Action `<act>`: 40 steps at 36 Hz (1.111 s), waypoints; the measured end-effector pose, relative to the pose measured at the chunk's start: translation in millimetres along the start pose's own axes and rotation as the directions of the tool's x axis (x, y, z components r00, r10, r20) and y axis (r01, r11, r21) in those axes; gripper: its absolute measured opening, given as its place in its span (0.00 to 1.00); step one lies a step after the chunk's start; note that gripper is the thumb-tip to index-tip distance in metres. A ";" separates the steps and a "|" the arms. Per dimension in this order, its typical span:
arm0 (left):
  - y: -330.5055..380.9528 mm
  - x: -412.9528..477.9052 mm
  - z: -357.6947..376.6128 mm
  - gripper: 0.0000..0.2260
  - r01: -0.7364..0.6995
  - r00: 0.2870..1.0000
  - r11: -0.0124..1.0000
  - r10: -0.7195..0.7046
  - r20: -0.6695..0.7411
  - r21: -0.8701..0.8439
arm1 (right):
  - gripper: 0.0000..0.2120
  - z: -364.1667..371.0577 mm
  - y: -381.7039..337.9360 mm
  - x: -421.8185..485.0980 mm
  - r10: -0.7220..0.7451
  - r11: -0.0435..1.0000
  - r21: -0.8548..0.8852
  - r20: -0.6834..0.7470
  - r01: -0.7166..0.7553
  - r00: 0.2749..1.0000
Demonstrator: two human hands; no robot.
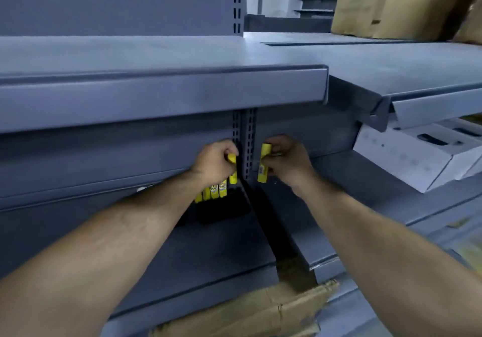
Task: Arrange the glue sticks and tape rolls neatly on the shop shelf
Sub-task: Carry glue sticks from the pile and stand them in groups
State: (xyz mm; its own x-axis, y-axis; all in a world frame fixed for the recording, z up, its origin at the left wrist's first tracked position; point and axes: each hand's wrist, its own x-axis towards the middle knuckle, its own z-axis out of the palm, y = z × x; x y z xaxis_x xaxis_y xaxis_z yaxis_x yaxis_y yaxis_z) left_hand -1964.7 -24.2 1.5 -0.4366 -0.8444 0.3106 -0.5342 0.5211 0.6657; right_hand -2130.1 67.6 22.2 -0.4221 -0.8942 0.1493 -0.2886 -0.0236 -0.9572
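Observation:
Both my hands reach into the grey shop shelf (182, 253) under its upper board. My left hand (215, 163) grips a yellow glue stick (233, 169) upright against the slotted upright post. Below it a row of several yellow glue sticks (214, 192) stands at the back of the shelf, beside a black tray (224, 208). My right hand (285, 163) holds another yellow glue stick (263, 163) upright, just right of the post. No tape rolls show in view.
The upper shelf board (156, 96) overhangs my hands. White boxes (417, 156) sit on the right-hand shelf. Brown paper bags (391, 2) stand on the top right shelf. Torn cardboard (247, 313) lies at the bottom below the shelf edge.

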 end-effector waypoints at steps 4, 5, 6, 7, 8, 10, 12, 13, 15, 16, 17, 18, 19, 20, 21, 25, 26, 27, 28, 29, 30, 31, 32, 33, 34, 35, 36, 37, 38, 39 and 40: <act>-0.3 -0.3 5.7 0.15 0.054 0.997 0.996 -0.058 0.043 0.076 | 0.19 -5.2 2.6 11.1 -0.017 0.999 0.029 0.064 0.015 0.998; -1.0 -1.1 6.9 0.15 0.067 0.996 0.994 -0.072 0.052 0.091 | 0.19 -5.6 3.7 13.3 -0.014 0.999 0.035 0.076 0.011 0.997; -1.2 -2.9 7.6 0.15 0.078 0.995 0.990 -0.085 0.059 0.114 | 0.19 -5.7 4.8 15.3 -0.011 0.999 0.038 0.087 0.008 0.996; -1.3 -4.5 8.2 0.15 0.089 0.993 0.987 -0.099 0.067 0.136 | 0.18 -5.9 5.6 17.3 -0.012 0.999 0.037 0.098 0.008 0.995; -1.6 -6.3 8.9 0.14 0.100 0.991 0.983 -0.112 0.077 0.151 | 0.19 -5.7 6.6 19.1 -0.013 1.000 0.029 0.110 0.010 0.994; -1.5 -9.5 10.1 0.12 0.119 0.987 0.978 -0.135 0.085 0.169 | 0.19 -5.0 7.8 22.2 -0.007 1.000 0.025 0.143 0.003 0.990; -0.7 -10.7 10.4 0.12 0.127 0.987 0.977 -0.142 0.076 0.174 | 0.20 -3.3 9.0 24.8 -0.001 1.000 0.028 0.168 -0.004 0.986; -0.3 -10.4 10.5 0.12 0.130 0.987 0.976 -0.145 0.074 0.174 | 0.20 -2.6 9.5 25.9 -0.002 1.000 0.024 0.175 -0.002 0.985; 1.8 -10.0 9.5 0.12 0.137 0.985 0.973 -0.154 0.080 0.187 | 0.19 -0.6 9.6 27.7 -0.010 1.000 0.017 0.182 0.007 0.983; 3.6 -9.8 8.5 0.12 0.138 0.984 0.970 -0.157 0.083 0.201 | 0.19 0.2 9.6 28.8 -0.010 1.000 0.013 0.186 0.008 0.982; 5.0 -8.9 7.5 0.12 0.137 0.984 0.967 -0.158 0.086 0.215 | 0.19 0.6 9.8 29.8 -0.006 1.000 0.011 0.190 0.004 0.982; 5.7 -7.9 6.5 0.12 0.134 0.983 0.964 -0.158 0.091 0.231 | 0.20 0.9 10.1 30.9 -0.002 1.000 0.008 0.194 0.001 0.981; 6.3 -7.1 5.6 0.13 0.134 0.982 0.960 -0.162 0.098 0.246 | 0.20 0.6 9.6 31.5 0.000 1.000 0.001 0.197 0.000 0.980; 6.8 -6.5 4.9 0.13 0.137 0.980 0.956 -0.169 0.106 0.261 | 0.21 0.5 9.4 32.3 -0.001 1.000 -0.004 0.200 0.002 0.980; 7.0 -5.7 4.3 0.13 0.140 0.978 0.951 -0.175 0.110 0.274 | 0.21 0.1 9.0 32.9 -0.004 1.000 -0.007 0.204 0.006 0.979; 5.9 -3.5 4.6 0.12 0.140 0.979 0.942 -0.178 0.101 0.306 | 0.21 -0.9 6.2 34.6 -0.018 1.000 -0.004 0.211 0.019 0.977; 5.9 -3.4 5.1 0.12 0.135 0.979 0.940 -0.174 0.101 0.313 | 0.21 -1.1 5.6 35.1 -0.020 1.000 -0.001 0.209 0.021 0.978; 5.9 -3.4 5.7 0.12 0.127 0.980 0.939 -0.168 0.104 0.318 | 0.20 -1.5 4.6 35.2 -0.021 1.000 0.005 0.208 0.020 0.978; 5.7 -3.4 6.2 0.12 0.117 0.981 0.939 -0.160 0.108 0.324 | 0.20 -1.9 3.9 35.6 -0.021 1.000 0.014 0.207 0.018 0.978; 5.7 -3.6 6.6 0.13 0.106 0.982 0.938 -0.150 0.111 0.329 | 0.20 -2.4 3.3 35.9 -0.020 1.000 0.023 0.208 0.016 0.978; 5.8 -3.9 6.6 0.13 0.097 0.983 0.938 -0.142 0.115 0.334 | 0.20 -2.7 2.7 36.2 -0.019 0.999 0.033 0.210 0.013 0.977; 5.8 -4.2 6.3 0.13 0.091 0.984 0.937 -0.137 0.117 0.336 | 0.19 -3.0 2.1 36.1 -0.018 0.999 0.041 0.213 0.010 0.977; 5.7 -4.5 5.7 0.13 0.090 0.984 0.938 -0.136 0.117 0.336 | 0.19 -3.1 1.9 36.5 -0.018 0.999 0.048 0.214 0.008 0.977; 5.3 -4.5 5.1 0.12 0.090 0.984 0.938 -0.135 0.116 0.335 | 0.19 -2.8 1.6 37.1 -0.019 0.998 0.054 0.213 0.008 0.977; 4.8 -4.6 4.6 0.12 0.090 0.984 0.937 -0.136 0.115 0.338 | 0.19 -2.4 1.9 38.0 -0.019 0.998 0.057 0.211 0.007 0.977; 4.4 -5.0 4.5 0.11 0.091 0.984 0.935 -0.138 0.113 0.344 | 0.19 -1.9 2.1 38.6 -0.018 0.998 0.055 0.210 0.007 0.977; 4.0 -5.3 4.6 0.11 0.095 0.984 0.932 -0.142 0.112 0.349 | 0.19 -1.0 2.5 39.1 -0.016 0.998 0.056 0.210 0.004 0.978; 3.7 -5.4 4.9 0.11 0.096 0.983 0.931 -0.144 0.112 0.352 | 0.19 -0.6 2.6 39.1 -0.014 0.998 0.059 0.209 0.002 0.978; 3.4 -5.3 5.3 0.11 0.095 0.983 0.930 -0.144 0.115 0.354 | 0.19 0.0 3.0 39.3 -0.015 0.998 0.061 0.207 0.002 0.978; 3.4 -4.9 5.7 0.11 0.092 0.983 0.930 -0.143 0.120 0.356 | 0.19 0.2 3.2 39.0 -0.017 0.998 0.058 0.206 0.005 0.978; 3.4 -4.5 6.0 0.11 0.087 0.982 0.930 -0.140 0.125 0.357 | 0.19 0.7 3.6 39.1 -0.021 0.999 0.054 0.205 0.010 0.978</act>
State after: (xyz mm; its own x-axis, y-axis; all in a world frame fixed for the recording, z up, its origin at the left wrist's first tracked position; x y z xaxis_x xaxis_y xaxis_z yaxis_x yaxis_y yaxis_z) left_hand -1968.8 -17.9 -1.7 -0.4445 -0.8868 0.1267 -0.7935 0.4554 0.4036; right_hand -2147.0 32.3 24.4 -0.2306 -0.9663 0.1148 -0.2460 -0.0563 -0.9676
